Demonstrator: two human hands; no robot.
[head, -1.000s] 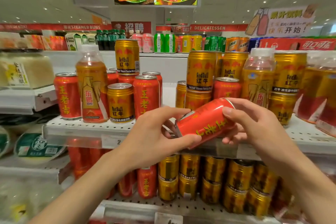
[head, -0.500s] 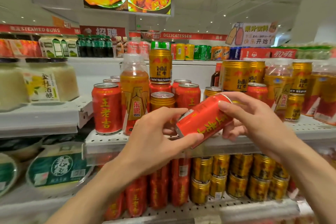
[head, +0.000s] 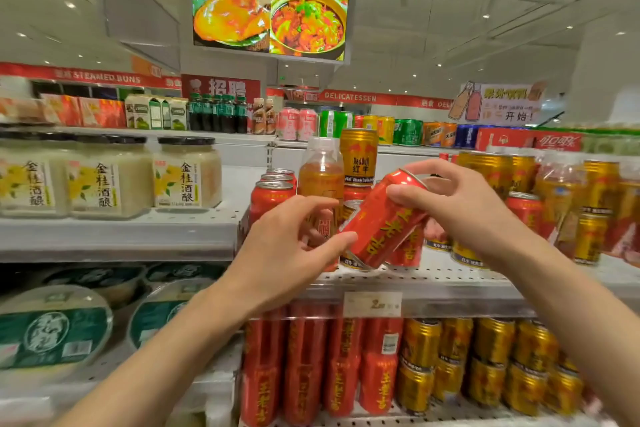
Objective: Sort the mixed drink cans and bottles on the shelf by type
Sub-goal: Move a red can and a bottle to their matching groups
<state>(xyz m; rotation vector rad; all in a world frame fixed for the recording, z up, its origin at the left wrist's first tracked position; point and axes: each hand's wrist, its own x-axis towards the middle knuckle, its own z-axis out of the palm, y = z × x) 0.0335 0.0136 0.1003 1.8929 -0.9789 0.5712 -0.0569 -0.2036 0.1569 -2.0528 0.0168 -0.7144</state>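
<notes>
At twelve o'clock above the white shelf point(head: 450, 282), a tilted red Wanglaoji can point(head: 382, 224) is held by both hands: right hand point(head: 460, 204) curled round its top, left hand point(head: 294, 250) pinching its base. Step: relocating it. Next, I judge, stand it upright among the red cans point(head: 272, 196) at ten o'clock.

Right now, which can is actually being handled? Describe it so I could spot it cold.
Find the white perforated shelf crowded with red and gold cans. In front of it, the left hand and right hand grip one red can between them. Unlike its upright neighbours, it is tilted and off the shelf.
</notes>
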